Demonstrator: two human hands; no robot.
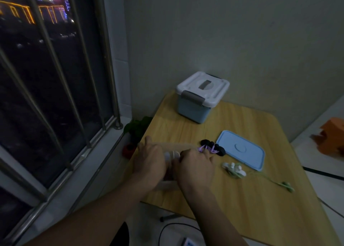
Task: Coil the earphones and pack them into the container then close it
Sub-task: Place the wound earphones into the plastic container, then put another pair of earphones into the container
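White earphones (235,169) with pale green cord, loosely bunched on wooden table (242,199) just before flat blue lid (242,150); green plug trailing right. Purple-corded black set (214,148) beside lid's left end. Left hand (149,161) and right hand (194,168) curled round something pale between them, mostly hidden, blurred; container unclear. Latched blue bin (201,97), white top, at far edge.
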